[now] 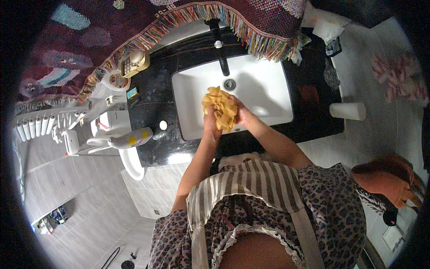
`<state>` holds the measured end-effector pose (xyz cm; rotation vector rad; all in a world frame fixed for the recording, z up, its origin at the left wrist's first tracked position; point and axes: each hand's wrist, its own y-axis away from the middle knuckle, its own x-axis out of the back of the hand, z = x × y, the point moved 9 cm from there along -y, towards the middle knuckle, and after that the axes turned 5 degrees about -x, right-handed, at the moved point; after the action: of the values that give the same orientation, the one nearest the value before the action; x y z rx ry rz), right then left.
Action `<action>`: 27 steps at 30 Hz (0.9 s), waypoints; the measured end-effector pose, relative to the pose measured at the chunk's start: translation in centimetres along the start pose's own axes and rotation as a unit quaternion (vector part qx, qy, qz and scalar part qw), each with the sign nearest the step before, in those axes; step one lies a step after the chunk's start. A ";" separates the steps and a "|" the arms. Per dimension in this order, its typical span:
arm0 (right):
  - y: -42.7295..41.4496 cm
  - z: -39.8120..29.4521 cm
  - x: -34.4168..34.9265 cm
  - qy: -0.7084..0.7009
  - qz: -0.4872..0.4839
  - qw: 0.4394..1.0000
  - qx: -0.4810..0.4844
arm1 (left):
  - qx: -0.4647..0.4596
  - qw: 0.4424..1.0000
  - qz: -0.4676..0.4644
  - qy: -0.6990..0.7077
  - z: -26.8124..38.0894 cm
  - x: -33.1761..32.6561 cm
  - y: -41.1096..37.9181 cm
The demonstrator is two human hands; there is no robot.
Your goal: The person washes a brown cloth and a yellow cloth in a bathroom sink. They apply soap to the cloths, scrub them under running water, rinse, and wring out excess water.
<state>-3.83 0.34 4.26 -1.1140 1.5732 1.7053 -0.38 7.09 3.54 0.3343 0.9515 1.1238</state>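
A crumpled yellow cloth (pixel 220 107) is bunched between both my hands, above the white washbasin (pixel 268 97). My left hand (pixel 211 122) grips its lower left side, thumb on top. On its right side is my right hand (pixel 241 113), fingers partly hidden behind the folds. Both hands look wet. A black faucet (pixel 223 62) reaches over the basin from the back, just above the metal drain (pixel 229 84). No running water can be made out.
A fringed woven blanket (pixel 134 33) hangs over the back of the black stone counter (pixel 154 84). A yellowish soap box (pixel 136 64), a small white round object (pixel 163 125) and a grey cloth with yellow dots (pixel 131 138) lie left. A white cylinder (pixel 347 111) stands right.
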 end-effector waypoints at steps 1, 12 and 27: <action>1.0 0.4 -0.1 -0.003 0.066 0.998 0.004 | -0.114 0.984 0.028 -0.135 1.5 0.8 -0.7; 2.7 -4.3 -2.6 0.409 0.142 0.805 0.407 | -0.074 0.983 -0.064 -0.155 1.6 -5.9 0.8; 6.0 -4.9 -10.1 0.709 0.294 0.384 0.514 | 0.029 0.987 -0.147 -0.054 0.6 -4.9 1.2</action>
<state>-2.87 -4.10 16.16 -1.1375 3.3764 -1.0436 -1.17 3.44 6.95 0.2873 0.9056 0.8035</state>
